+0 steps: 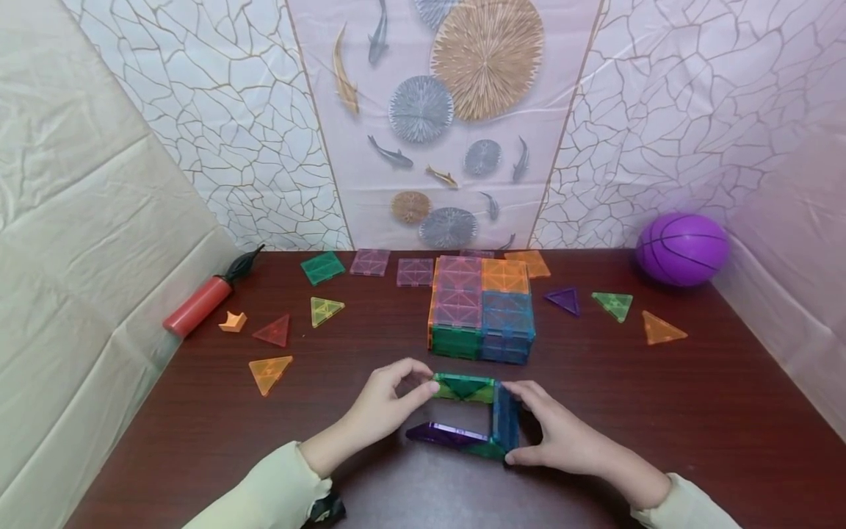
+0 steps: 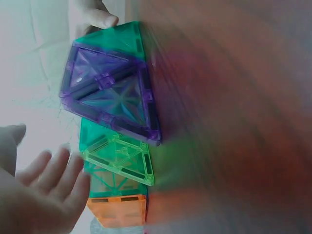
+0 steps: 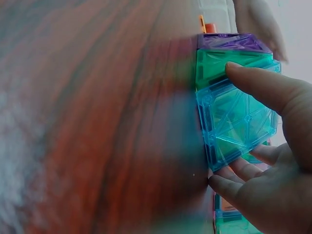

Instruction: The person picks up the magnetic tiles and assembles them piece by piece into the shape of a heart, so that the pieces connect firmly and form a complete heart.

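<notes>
Head view: on the table [image 1: 383, 496], nearer than the tile block [image 1: 482, 308], a three-sided tile frame [image 1: 456, 436] is gripped across its blue wall [image 1: 506, 415] by the right hand [image 1: 571, 437]; the left hand [image 1: 383, 400] is held loosely uncurled beside its green wall [image 1: 465, 385].

Left hand [image 2: 44, 195] cropped in left-wrist view

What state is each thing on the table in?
Blue tile, upright on edge
Right grip, holding blue tile
Tile frame, standing, left side open
Left grip, beside frame, contact unclear
Tile block, assembled
Loose triangles, lying flat
Loose squares, lying flat
Red pump, lying down
Purple ball, resting
Orange crown, loose
</notes>
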The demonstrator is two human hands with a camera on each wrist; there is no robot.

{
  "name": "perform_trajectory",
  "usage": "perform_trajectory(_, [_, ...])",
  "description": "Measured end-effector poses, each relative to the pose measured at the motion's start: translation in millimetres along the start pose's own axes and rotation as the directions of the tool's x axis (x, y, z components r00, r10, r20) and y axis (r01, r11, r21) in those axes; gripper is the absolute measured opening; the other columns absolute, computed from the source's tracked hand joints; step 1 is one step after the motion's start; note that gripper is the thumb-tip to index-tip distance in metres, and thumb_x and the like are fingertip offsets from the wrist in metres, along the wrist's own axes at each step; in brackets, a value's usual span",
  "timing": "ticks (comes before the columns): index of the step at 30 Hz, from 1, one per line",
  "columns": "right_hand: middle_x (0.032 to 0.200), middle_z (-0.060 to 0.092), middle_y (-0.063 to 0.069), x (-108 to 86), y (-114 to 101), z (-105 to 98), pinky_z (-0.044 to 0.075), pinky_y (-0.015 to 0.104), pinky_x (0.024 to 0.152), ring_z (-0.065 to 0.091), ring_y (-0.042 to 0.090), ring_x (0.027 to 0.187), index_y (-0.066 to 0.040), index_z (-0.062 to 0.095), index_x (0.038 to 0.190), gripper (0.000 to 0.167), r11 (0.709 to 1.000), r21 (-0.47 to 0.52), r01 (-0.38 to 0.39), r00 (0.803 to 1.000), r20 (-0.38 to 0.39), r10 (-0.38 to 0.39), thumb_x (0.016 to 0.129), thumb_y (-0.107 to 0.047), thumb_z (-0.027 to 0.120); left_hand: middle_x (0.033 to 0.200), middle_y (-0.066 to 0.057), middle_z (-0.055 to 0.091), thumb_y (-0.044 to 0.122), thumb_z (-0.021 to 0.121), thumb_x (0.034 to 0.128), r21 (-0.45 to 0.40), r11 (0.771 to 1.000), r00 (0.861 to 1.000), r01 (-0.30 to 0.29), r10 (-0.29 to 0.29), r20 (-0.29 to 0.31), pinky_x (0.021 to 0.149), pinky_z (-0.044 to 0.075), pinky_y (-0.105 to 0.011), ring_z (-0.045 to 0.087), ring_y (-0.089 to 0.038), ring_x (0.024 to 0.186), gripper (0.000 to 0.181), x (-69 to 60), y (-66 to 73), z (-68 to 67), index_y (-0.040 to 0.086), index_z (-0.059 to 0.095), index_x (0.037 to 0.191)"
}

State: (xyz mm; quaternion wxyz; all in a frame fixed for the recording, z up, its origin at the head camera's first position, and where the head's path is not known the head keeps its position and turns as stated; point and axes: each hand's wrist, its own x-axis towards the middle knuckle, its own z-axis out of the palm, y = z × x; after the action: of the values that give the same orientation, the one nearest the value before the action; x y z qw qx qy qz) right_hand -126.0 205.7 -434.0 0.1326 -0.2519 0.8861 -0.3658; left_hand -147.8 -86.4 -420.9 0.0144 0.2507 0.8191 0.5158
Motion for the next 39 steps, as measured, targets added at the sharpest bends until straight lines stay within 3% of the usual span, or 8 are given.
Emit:
perform_trajectory(2, [0.138,0.041,0.011,0.2,-0.3,-0.4,0.042,0.049,0.099,0.045,0.029,0.126,-0.003,0.035,0.145,0.092,1.0,0.001,0.003,1.0,0.0,-0.003,0.075,-0.041,0.081,0.099,-0.004,0.07,0.025,0.064,0.0939,-0.057,0.998,0.995,0.008,-0.003,0.1,0.083,0.051,-0.031,0.064,-0.012,0.093,0.027,-6.4,0.4,-2.1,0.003,0.066,0.111])
perform_trajectory(5, [0.138,0.041,0.012,0.5,-0.6,-0.9,0.042,0.049,0.099,0.045,0.029,0.126,-0.002,0.035,0.144,0.092,1.0,0.005,0.003,1.0,0.001,-0.003,0.075,-0.041,0.081,0.108,-0.01,0.07,0.023,0.067,0.092,-0.105,0.994,0.97,0.043,-0.016,0.244,0.092,0.05,-0.034,0.064,-0.015,0.103,0.033,-13.6,-0.4,-4.0,0.001,0.064,0.117])
perform_trajectory(10, [0.14,0.041,0.016,0.8,0.0,-1.5,0.041,0.05,0.099,0.045,0.032,0.127,-0.001,0.035,0.145,0.094,1.0,0.009,-0.013,1.0,0.01,0.013,0.075,-0.043,0.081,0.11,-0.006,0.071,0.02,0.072,0.0878,-0.038,0.997,0.937,0.073,-0.055,0.344,0.091,0.05,-0.03,0.063,-0.008,0.102,0.033,-19.0,-0.3,-3.4,0.004,0.067,0.116])
perform_trajectory(20, [0.141,0.043,0.018,2.2,2.3,-4.9,0.043,0.049,0.098,0.048,0.033,0.125,0.0,0.038,0.144,0.092,1.0,-0.001,-0.001,1.0,0.016,0.001,0.075,-0.042,0.081,0.09,0.001,0.074,0.01,0.067,0.0899,0.043,0.999,0.944,0.012,-0.026,0.328,0.07,0.048,-0.018,0.055,0.004,0.076,0.014,-20.3,1.5,1.8,0.005,0.073,0.101])
perform_trajectory(25, [0.14,0.044,0.02,2.2,4.1,-7.9,0.043,0.049,0.098,0.047,0.036,0.125,0.0,0.038,0.143,0.09,0.999,0.005,0.036,0.999,0.019,-0.036,0.075,-0.039,0.082,0.089,0.002,0.073,0.01,0.068,0.0895,0.056,0.998,0.942,-0.03,0.009,0.337,0.073,0.049,-0.017,0.057,0.006,0.078,0.012,-21.8,0.8,3.5,0.006,0.073,0.1])
perform_trajectory(32, [0.141,0.044,0.016,2.6,6.1,-6.5,0.044,0.046,0.099,0.047,0.032,0.126,-0.001,0.038,0.144,0.091,1.0,0.0,0.017,0.999,0.033,-0.017,0.074,-0.039,0.082,0.096,-0.002,0.074,0.016,0.069,0.0898,0.002,1.0,0.931,-0.022,0.02,0.364,0.077,0.052,-0.018,0.065,0.001,0.086,0.018,-16.7,5.0,-4.6,0.005,0.073,0.103])
perform_trajectory(36, [0.141,0.044,0.015,2.4,6.3,-6.3,0.044,0.045,0.099,0.047,0.031,0.126,-0.002,0.038,0.144,0.091,1.0,-0.005,0.011,0.999,0.038,-0.011,0.074,-0.04,0.082,0.098,-0.004,0.074,0.02,0.068,0.0911,-0.002,0.993,0.953,-0.118,0.114,0.28,0.081,0.053,-0.024,0.068,-0.008,0.089,0.023,-2.6,1.5,-16.6,0.003,0.072,0.105])
perform_trajectory(39, [0.14,0.044,0.015,2.5,6.0,-6.7,0.045,0.044,0.099,0.048,0.031,0.126,-0.002,0.038,0.144,0.091,1.0,-0.01,0.009,0.999,0.034,-0.008,0.074,-0.04,0.082,0.098,-0.002,0.074,0.019,0.068,0.0906,0.044,0.992,0.982,-0.116,0.108,0.153,0.086,0.053,-0.03,0.068,-0.013,0.092,0.02,15.9,-4.6,-29.0,0.006,0.072,0.105])
